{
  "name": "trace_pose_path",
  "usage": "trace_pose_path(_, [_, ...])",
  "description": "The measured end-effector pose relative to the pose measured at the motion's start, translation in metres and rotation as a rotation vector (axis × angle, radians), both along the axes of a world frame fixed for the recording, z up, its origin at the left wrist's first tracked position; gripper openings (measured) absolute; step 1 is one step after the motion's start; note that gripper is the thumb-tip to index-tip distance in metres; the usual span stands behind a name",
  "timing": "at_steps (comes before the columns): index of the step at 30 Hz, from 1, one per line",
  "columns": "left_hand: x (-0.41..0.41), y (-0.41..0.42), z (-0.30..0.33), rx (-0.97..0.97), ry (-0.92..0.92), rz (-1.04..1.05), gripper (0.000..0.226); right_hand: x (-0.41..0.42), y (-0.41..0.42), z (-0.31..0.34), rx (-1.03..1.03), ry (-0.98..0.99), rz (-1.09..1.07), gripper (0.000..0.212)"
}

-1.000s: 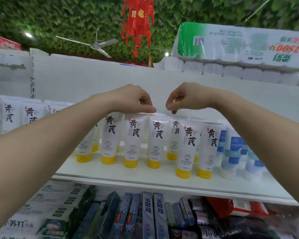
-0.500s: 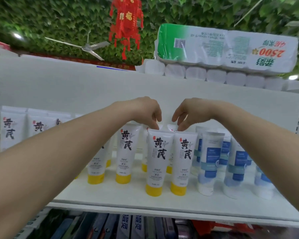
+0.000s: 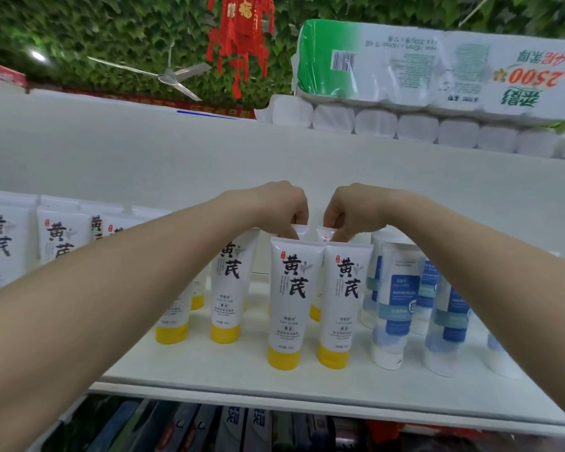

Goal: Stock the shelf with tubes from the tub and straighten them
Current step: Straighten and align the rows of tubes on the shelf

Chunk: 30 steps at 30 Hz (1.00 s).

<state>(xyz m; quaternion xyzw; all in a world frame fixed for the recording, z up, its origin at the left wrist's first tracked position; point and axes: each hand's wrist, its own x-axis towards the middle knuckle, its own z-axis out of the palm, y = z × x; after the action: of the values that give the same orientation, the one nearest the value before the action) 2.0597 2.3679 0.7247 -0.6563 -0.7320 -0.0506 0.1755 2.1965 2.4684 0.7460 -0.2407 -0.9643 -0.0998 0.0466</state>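
White tubes with yellow caps stand cap-down in rows on the white shelf (image 3: 274, 383). Two of them, a left tube (image 3: 289, 298) and a right tube (image 3: 343, 298), stand upright side by side at the front. Just behind their tops, my left hand (image 3: 281, 207) pinches the top edge of a back-row tube (image 3: 300, 228) with curled fingers. My right hand (image 3: 353, 210) pinches the top of the neighbouring back-row tube (image 3: 324, 234). Both back tubes are mostly hidden. The tub is not in view.
Blue-and-white tubes (image 3: 395, 305) stand close to the right of the yellow-capped ones. More yellow-capped tubes (image 3: 59, 236) line the shelf's left. Packs of toilet paper (image 3: 437, 66) lie on top of the unit. Boxed goods (image 3: 242, 425) fill the shelf below.
Both hands have moved right along the row and dropped lower, from the tops of the front tubes to the tubes behind the front pair beside the blue tubes.
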Motion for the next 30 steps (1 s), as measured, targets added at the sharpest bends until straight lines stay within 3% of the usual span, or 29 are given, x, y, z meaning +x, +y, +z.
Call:
trace_pose_path(8, [0.003,-0.005,0.000,0.019,-0.046,-0.013,0.029,0.010,-0.008,-0.002,-0.047,0.066,-0.009,0.031])
trace_pose_path(11, [0.004,-0.020,0.002,0.172,-0.087,-0.067,0.027,0.022,-0.015,-0.001,-0.039,0.216,0.051,0.033])
trace_pose_path(16, [0.020,-0.051,-0.001,0.441,-0.248,-0.201,0.023,0.042,-0.032,-0.007,-0.007,0.431,0.189,0.016])
trace_pose_path(19, [0.029,-0.070,-0.006,0.362,-0.342,-0.223,0.032,0.054,-0.050,-0.008,-0.077,0.471,0.211,0.017])
trace_pose_path(23, [0.031,-0.085,-0.015,0.212,-0.318,-0.205,0.037,0.068,-0.065,-0.009,-0.158,0.471,0.192,0.030])
trace_pose_path(27, [0.034,-0.089,-0.021,0.150,-0.197,-0.170,0.033,0.076,-0.070,-0.013,-0.196,0.307,0.126,0.039])
trace_pose_path(30, [0.037,-0.085,-0.023,0.154,-0.146,-0.170,0.027,0.079,-0.072,-0.017,-0.165,0.184,0.111,0.031])
